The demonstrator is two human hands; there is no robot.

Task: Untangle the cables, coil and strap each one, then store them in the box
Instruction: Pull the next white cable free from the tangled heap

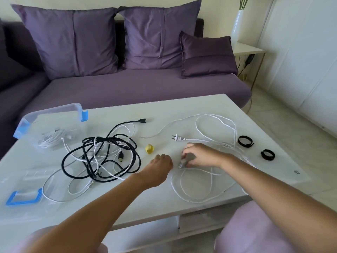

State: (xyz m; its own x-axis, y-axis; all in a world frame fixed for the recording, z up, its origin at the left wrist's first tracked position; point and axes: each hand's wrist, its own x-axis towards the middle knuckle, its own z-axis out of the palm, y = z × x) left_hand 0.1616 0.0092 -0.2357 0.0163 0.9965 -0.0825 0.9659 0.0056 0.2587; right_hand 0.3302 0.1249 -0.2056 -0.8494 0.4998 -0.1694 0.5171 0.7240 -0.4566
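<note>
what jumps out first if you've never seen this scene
The knot of black and white cables sprawled left of centre on the white table grabs the eye first. Right of it the right hand pinches a small grey piece amid a loose white cable, the left hand close beside. A clear box with blue latches sits at the far left.

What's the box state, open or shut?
Open. The box has no lid on; its lid lies flat on the table, nearer the camera.
</note>
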